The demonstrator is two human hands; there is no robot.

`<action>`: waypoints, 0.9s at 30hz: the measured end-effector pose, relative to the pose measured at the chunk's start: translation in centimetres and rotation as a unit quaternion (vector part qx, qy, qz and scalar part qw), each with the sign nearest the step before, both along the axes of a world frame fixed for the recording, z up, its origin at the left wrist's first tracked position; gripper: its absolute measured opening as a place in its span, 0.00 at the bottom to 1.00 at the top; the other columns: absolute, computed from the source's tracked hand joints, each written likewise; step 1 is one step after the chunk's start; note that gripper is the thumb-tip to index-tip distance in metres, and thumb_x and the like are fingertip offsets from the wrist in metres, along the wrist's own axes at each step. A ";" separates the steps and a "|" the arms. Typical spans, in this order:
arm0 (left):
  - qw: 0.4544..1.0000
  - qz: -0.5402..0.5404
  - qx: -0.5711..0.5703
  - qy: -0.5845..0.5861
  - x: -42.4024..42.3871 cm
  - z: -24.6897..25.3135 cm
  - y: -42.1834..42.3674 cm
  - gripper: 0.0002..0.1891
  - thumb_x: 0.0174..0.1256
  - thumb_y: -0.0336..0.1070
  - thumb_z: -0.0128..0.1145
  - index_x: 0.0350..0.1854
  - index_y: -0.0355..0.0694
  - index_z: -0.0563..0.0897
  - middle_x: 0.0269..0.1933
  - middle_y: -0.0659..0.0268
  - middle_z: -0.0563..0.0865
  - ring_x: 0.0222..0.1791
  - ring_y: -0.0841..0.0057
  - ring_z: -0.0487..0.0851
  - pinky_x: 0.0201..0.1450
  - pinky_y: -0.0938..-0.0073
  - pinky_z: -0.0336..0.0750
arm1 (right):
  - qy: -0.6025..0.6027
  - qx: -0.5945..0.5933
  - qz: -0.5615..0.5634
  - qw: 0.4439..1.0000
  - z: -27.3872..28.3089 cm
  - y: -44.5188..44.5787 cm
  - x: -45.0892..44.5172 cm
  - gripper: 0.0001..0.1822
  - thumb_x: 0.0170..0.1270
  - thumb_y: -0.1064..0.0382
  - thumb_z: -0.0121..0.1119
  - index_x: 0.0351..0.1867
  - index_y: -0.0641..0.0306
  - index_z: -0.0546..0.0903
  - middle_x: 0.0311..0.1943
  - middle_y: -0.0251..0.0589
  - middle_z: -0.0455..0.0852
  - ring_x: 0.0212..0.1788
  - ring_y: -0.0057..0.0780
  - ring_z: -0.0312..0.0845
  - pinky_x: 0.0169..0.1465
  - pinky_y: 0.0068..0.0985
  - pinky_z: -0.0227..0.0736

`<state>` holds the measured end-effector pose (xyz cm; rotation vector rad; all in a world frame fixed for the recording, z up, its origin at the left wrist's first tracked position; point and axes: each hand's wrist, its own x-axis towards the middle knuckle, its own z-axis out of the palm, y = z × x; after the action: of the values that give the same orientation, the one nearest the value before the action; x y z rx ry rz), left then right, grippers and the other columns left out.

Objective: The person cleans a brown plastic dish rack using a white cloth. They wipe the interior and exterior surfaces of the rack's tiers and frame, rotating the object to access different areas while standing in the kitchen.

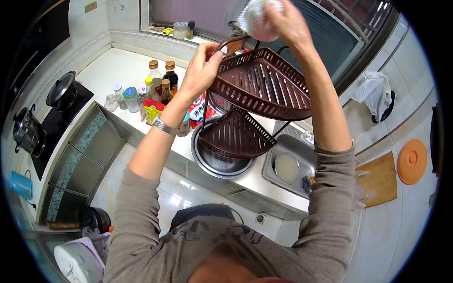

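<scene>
A dark brown two-tier plastic corner rack (262, 85) is held above the counter, its lower slatted shelf over a large metal basin (226, 169). My left hand (203, 70) grips the curved tube at the rack's left side. At the top of the view, my right hand (288, 26) holds a whitish and pink bundle (260, 21), slightly blurred, beside the upper end of the rack. It may be a cloth or a wrapped item; I cannot tell. A wooden utensil (234, 46) shows behind the rack's tube.
Seasoning bottles (170, 76), jars (132, 100) and food packets (153, 109) crowd the counter left of the rack. At right, a steel sink (304, 155) holds a bowl of cloudy liquid (287, 168). A stove (46, 134) with two pots is at far left. The window (329, 46) lies behind.
</scene>
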<state>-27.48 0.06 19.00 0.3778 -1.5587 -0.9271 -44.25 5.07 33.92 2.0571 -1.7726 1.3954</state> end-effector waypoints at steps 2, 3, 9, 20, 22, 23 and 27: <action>0.995 -0.045 0.045 -0.080 0.6 1.5 -0.4 0.15 0.66 0.38 0.48 0.47 0.30 0.73 0.37 0.66 0.78 0.37 0.82 0.73 0.43 0.80 0.69 | 0.287 -0.007 0.093 0.953 -1.8 -1.7 1.9 0.17 0.56 0.60 0.56 0.45 0.64 0.78 0.33 0.46 0.83 0.36 0.32 0.80 0.46 0.29 0.73; 0.983 -0.077 0.094 -0.141 1.0 2.8 0.2 0.15 0.67 0.38 0.47 0.49 0.32 0.73 0.38 0.69 0.76 0.36 0.85 0.71 0.42 0.83 0.67 | 0.411 -0.033 0.149 0.899 -3.8 -3.1 1.5 0.18 0.53 0.61 0.59 0.46 0.63 0.78 0.34 0.46 0.83 0.36 0.36 0.80 0.45 0.31 0.73; 0.999 -0.029 0.012 -0.020 0.3 1.5 -1.1 0.11 0.65 0.34 0.48 0.42 0.31 0.75 0.32 0.67 0.79 0.33 0.84 0.73 0.37 0.80 0.70 | 0.474 0.119 0.040 0.872 -2.9 -2.8 4.9 0.11 0.50 0.61 0.62 0.37 0.57 0.79 0.33 0.44 0.84 0.38 0.44 0.79 0.42 0.38 0.73; 0.998 0.014 0.015 -0.062 0.2 1.8 0.0 0.10 0.69 0.38 0.47 0.38 0.37 0.76 0.24 0.77 0.69 0.24 0.89 0.63 0.26 0.85 0.60 | 0.251 0.068 -0.121 0.958 -6.5 -5.4 -2.8 0.14 0.52 0.58 0.63 0.35 0.65 0.78 0.33 0.54 0.82 0.41 0.53 0.77 0.42 0.39 0.72; 0.997 0.021 0.023 -0.076 0.2 1.9 -0.1 0.10 0.67 0.37 0.47 0.38 0.34 0.75 0.28 0.67 0.75 0.29 0.81 0.71 0.33 0.77 0.67 | 0.225 0.125 -0.139 0.956 -6.5 -5.7 -3.3 0.16 0.53 0.57 0.63 0.38 0.68 0.79 0.36 0.58 0.82 0.43 0.54 0.77 0.44 0.40 0.73; 0.996 0.023 0.027 -0.082 0.2 1.9 -0.2 0.11 0.66 0.37 0.47 0.38 0.32 0.75 0.29 0.62 0.78 0.31 0.77 0.75 0.37 0.74 0.70 | 0.211 0.154 -0.149 0.954 -6.5 -5.8 -3.5 0.18 0.53 0.56 0.63 0.39 0.69 0.80 0.38 0.60 0.81 0.44 0.54 0.77 0.45 0.40 0.73; 0.994 0.038 -0.014 -0.102 -0.2 2.0 -0.8 0.11 0.70 0.39 0.45 0.38 0.37 0.75 0.24 0.76 0.68 0.24 0.88 0.63 0.26 0.84 0.61 | 0.130 0.283 -0.236 0.920 -1.4 -3.9 -4.3 0.17 0.50 0.55 0.63 0.37 0.65 0.83 0.35 0.55 0.84 0.39 0.41 0.83 0.45 0.35 0.76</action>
<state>-27.68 -0.77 21.02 0.5211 -1.7282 -0.8258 -48.53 1.15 32.57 1.7060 -2.5108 0.4854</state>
